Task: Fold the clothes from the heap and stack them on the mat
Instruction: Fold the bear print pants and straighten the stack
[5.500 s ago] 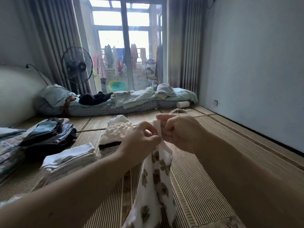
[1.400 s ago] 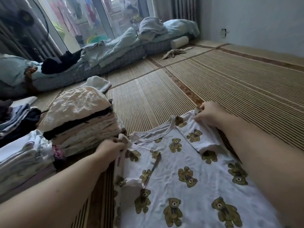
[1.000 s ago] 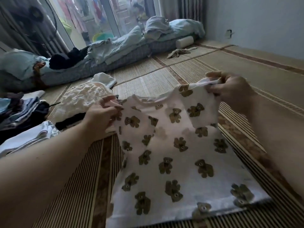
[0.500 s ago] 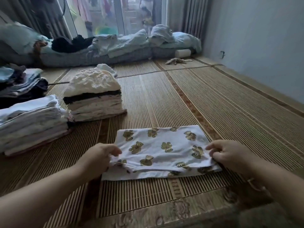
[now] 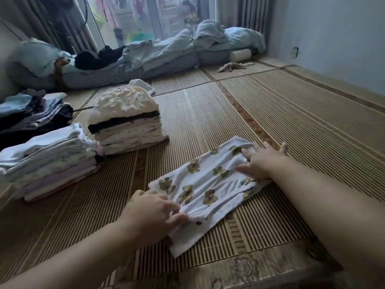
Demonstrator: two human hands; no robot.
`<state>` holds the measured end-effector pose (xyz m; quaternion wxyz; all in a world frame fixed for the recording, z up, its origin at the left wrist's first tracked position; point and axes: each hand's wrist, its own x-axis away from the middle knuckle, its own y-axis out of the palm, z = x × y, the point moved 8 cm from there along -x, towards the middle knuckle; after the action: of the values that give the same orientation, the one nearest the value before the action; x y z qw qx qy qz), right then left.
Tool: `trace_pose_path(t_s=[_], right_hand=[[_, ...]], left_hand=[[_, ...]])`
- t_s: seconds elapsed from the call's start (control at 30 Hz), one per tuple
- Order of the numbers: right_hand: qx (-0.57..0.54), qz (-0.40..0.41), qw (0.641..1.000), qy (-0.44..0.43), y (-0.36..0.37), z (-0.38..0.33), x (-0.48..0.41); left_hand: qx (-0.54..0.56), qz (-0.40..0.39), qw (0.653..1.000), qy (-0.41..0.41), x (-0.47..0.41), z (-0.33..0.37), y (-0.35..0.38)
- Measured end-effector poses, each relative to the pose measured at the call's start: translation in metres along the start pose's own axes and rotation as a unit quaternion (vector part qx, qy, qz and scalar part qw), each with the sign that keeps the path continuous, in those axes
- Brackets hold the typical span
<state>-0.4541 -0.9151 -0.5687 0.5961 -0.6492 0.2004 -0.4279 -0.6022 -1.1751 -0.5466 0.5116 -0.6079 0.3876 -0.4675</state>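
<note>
Woven mat (image 5: pixel 291 113), folded stacks (image 5: pixel 127 130), bear shirt (image 5: pixel 205 184)

In front of you the floor is covered by a woven straw mat (image 5: pixel 291 113) with brown border strips. On your right stands a plain pale wall (image 5: pixel 337 34), with a small socket (image 5: pixel 295 52) low on it. At the far end you see a glass door (image 5: pixel 129 15) that gives soft daylight, with grey curtains (image 5: pixel 248 15) beside it. Under the glass lies a low mattress (image 5: pixel 173 64) carrying crumpled pale blue bedding (image 5: pixel 235 39). A white roll (image 5: pixel 241 55) lies at its right end.
</note>
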Motion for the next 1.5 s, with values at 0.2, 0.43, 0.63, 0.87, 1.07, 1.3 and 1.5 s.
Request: trace_pose_path(t_s=[0.2, 0.43, 0.63, 0.87, 1.07, 1.3, 1.5], right_hand=[[-0.071, 0.167, 0.982, -0.051, -0.032, -0.038, 0.003], [-0.26, 0.211, 0.858, -0.39, -0.015, -0.086, 0.148], [-0.036, 0.069, 0.907, -0.413, 0.045, -0.114, 0.199], [0.115, 0.113, 0.897, -0.412, 0.049, -0.125, 0.204], [-0.233, 0.106, 0.916, -0.309, -0.004, -0.077, 0.183], [-0.631, 0.051, 0.761, -0.143, -0.051, -0.024, 0.12], [-0.492, 0.115, 0.863, 0.022, -0.045, 0.014, 0.024]], left_hand=[[0.023, -0.015, 0.996, 0.081, 0.024, 0.071, 0.002], [0.114, 0.012, 0.98, 0.162, 0.035, 0.03, 0.01], [0.132, 0.019, 0.972, 0.195, 0.043, 0.003, 0.02], [0.015, 0.169, 0.954, 0.246, 0.04, 0.019, -0.008], [0.279, 0.066, 0.952, 0.11, 0.025, 0.006, -0.026], [0.618, 0.038, 0.781, -0.076, -0.052, -0.011, -0.069], [0.585, 0.026, 0.79, -0.182, -0.134, -0.012, -0.052]])
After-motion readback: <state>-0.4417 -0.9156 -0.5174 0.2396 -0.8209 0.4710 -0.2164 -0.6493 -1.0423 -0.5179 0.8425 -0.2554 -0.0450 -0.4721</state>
